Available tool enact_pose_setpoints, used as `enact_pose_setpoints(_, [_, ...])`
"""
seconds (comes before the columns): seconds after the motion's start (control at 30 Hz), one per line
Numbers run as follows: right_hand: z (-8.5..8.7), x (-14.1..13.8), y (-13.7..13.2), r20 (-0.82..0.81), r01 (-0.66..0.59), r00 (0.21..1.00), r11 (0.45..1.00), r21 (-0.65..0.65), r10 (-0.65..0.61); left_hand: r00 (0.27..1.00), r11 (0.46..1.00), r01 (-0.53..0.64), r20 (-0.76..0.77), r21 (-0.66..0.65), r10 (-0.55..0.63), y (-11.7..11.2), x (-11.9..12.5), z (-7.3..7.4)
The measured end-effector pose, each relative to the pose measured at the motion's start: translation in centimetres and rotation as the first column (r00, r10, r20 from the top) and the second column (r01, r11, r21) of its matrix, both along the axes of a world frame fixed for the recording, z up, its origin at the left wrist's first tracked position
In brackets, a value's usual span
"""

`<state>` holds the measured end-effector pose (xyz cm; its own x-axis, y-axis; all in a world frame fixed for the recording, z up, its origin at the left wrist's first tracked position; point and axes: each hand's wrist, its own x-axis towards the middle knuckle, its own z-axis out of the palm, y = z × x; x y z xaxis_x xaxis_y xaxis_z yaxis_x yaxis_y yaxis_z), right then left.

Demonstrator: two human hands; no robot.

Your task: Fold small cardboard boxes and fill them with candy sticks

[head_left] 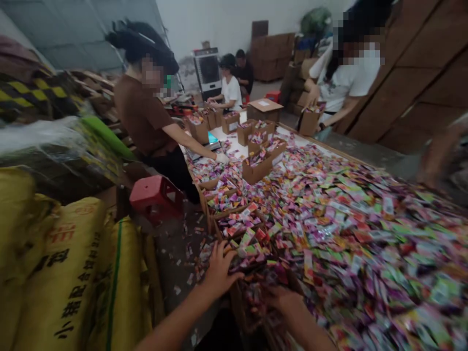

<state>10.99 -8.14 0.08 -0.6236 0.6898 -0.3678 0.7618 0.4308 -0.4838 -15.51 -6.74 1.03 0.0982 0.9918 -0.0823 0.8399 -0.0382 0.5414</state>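
Observation:
My left hand (218, 273) is over the near left edge of the table, its fingers spread and its thumb reaching toward the nearest box. I see nothing in its grasp. My right hand (284, 298) reaches into a cardboard box (239, 304) of small colourful packets, and its fingers are blurred and partly lost among them. Just beyond, another box of packets (241, 224) stands along the table's edge. To the right of both hands spreads a large heap of small, shiny packets (347, 219) in pink, purple, green and orange.
Across the table, several open boxes (258, 165) hold packets. One person in a brown shirt (141, 109) reaches over the left side; another in a white shirt (360, 73) holds a box at right. A red stool (156, 197) and yellow sacks (69, 263) stand at left.

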Motion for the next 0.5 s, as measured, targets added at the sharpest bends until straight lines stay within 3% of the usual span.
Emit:
enact_pose_setpoints(0.1, [-1.9,-0.4,1.1,0.061,-0.073,0.995,0.997,-0.02,0.074,0.987,0.992,-0.107,0.13,0.07,0.097,-0.6,-0.7,-1.3])
enact_pose_setpoints(0.17, [-2.0,-0.9,2.2,0.096,-0.098,0.99,0.995,-0.024,0.1,0.971,0.988,-0.143,0.204,0.062,0.128,0.2,-1.0,-1.6])
enact_pose_setpoints(0.3, [-0.7,-3.0,5.7,0.108,-0.131,0.985,0.99,-0.052,0.136,0.941,0.984,-0.166,0.309,0.064,0.138,3.9,-2.2,-1.8])
enact_pose_setpoints(0.5, [-0.4,-7.4,13.0,0.065,-0.159,0.986,0.987,0.036,0.156,0.939,0.97,-0.22,0.292,0.106,0.181,10.6,-6.5,-2.4])
